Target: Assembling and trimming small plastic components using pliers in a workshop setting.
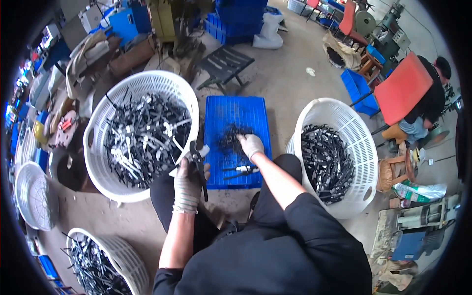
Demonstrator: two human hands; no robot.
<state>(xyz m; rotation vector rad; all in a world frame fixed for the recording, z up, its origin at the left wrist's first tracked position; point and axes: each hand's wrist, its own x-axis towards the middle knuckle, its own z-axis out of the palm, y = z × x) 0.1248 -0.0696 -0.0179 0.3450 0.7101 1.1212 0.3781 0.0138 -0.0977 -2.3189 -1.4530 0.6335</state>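
My left hand (188,184), in a pale knit glove, is closed around a pair of black-and-silver hand shears (197,153). Their curved grey jaw points up and away from me, and a black handle hangs below. Ahead and to the right, my gloved right hand (251,146) reaches onto a heap of small dark parts (230,140). Its fingertips are drawn together at the heap's edge; what they pinch is too small to make out. The heap lies on an upturned blue plastic crate (238,110) between my knees. Nearer me on that crate rests a black-and-white piece (242,170).
White slatted baskets stand on both sides: one at left (93,162) with black-and-silver pieces, one at right (366,162) with darker ones, another at lower left (130,255). A folding stool (226,64) is beyond the crate. At far right a person sits by a red chair (403,88).
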